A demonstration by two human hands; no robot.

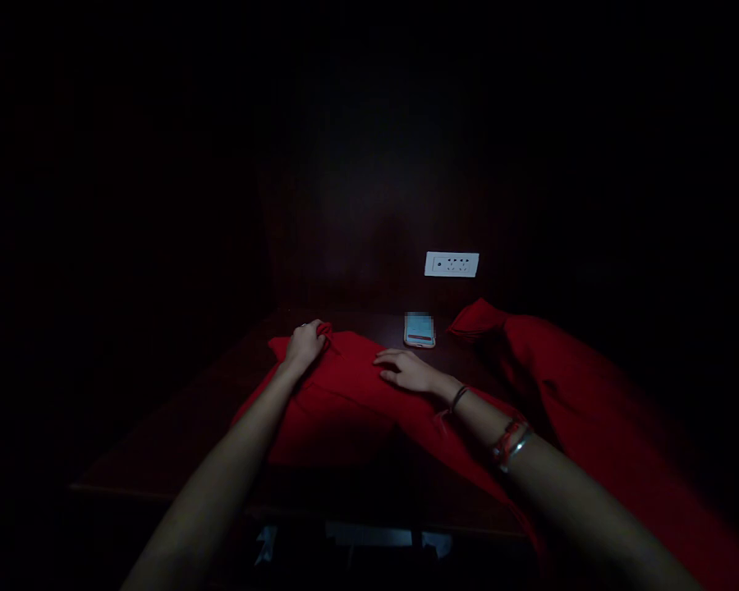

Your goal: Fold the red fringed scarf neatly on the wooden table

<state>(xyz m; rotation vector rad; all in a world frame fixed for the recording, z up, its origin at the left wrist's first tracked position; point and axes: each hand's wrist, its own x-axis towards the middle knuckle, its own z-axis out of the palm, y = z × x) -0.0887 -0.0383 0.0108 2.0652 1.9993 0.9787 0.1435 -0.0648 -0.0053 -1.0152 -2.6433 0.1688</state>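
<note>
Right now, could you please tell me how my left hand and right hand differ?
Your left hand is closed on a bunched edge of the red cloth, while your right hand lies open over it, fingers slightly spread.
Your left forearm shows no bands; your right one wears a dark wristband and, higher up, a silver bangle.
Both hands are ungloved, with their backs turned up.

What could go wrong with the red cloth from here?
1. The phone lies just beyond the right hand, so a sweep of the red cloth might knock it.
2. The silver bracelet on the right arm is close to the fabric and could snag.
3. Deep shadow hides parts of the cloth; creases may be missed.
</note>
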